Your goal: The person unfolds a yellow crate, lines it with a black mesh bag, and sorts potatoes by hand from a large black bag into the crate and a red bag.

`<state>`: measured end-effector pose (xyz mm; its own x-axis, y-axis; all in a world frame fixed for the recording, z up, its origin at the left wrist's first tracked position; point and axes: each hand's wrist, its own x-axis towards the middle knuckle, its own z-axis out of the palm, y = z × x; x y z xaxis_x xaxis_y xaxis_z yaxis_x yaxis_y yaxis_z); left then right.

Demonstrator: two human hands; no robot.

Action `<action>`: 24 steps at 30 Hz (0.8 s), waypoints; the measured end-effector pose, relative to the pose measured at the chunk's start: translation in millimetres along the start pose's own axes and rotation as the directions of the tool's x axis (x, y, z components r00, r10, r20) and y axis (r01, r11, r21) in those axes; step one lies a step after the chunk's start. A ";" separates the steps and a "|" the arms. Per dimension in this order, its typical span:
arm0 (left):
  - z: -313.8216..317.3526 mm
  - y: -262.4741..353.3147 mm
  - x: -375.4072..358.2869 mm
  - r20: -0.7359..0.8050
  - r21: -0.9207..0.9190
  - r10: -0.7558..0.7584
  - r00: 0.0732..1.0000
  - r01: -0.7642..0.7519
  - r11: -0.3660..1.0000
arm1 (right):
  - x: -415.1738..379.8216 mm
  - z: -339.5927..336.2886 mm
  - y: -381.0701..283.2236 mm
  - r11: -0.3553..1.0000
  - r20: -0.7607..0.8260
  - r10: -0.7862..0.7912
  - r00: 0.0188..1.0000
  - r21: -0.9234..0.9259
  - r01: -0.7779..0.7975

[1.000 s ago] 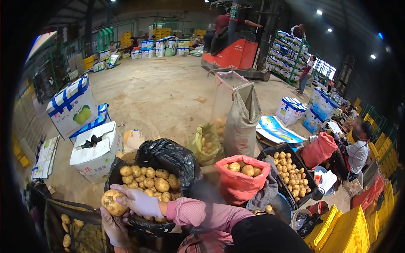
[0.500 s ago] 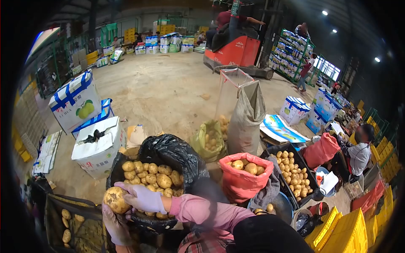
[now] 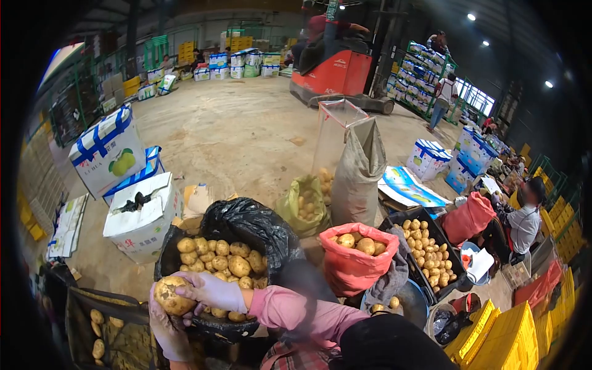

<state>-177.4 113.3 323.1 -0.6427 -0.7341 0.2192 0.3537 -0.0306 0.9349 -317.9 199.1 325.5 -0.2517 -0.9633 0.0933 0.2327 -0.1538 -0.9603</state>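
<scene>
A large potato (image 3: 171, 296) with brown soil marks is held between my two gloved hands. My right hand (image 3: 213, 292), in a pale purple glove below a pink sleeve, grips it from the right side. From below and the left, my left hand (image 3: 168, 336) is pressed against the same potato, its fingers partly hidden. Just behind the hands stands a crate (image 3: 165, 254) lined with a black plastic bag (image 3: 246, 219) and heaped with potatoes (image 3: 239, 265). To the left, a dark-lined crate (image 3: 117, 297) has several potatoes along its side.
A red sack of potatoes (image 3: 354, 271), a green sack (image 3: 290, 206) and a tall grey sack (image 3: 357, 179) stand to the right. Beyond are a black crate (image 3: 394, 217), yellow crates (image 3: 502, 345) and a seated person (image 3: 527, 216). White cartons (image 3: 145, 222) stand left; a red forklift (image 3: 339, 74) is behind.
The potato is turned slightly in my hands and sits a little farther right. In the background, the walking person and the forklift have shifted a little left.
</scene>
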 end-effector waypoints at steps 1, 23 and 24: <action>1.2 -0.5 -0.2 -0.008 -0.025 0.002 1.000 -0.002 1.000 | -1.5 -1.4 0.5 1.000 -0.002 0.003 1.000 0.022 -0.003; -17.1 -14.6 5.9 0.018 -0.038 -0.152 0.988 0.153 0.988 | -26.0 -5.8 -3.4 0.912 0.005 0.093 0.996 0.401 -0.088; -17.9 -15.5 5.3 0.018 -0.074 -0.170 0.985 0.171 0.983 | -26.9 -3.7 -5.4 0.922 -0.021 0.098 0.995 0.377 -0.083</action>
<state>-174.1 97.8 304.8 -0.7057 -0.7057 0.0624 0.2880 -0.2053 0.9354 -315.8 226.7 327.2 -0.2473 -0.9689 -0.0065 0.5900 -0.1452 -0.7943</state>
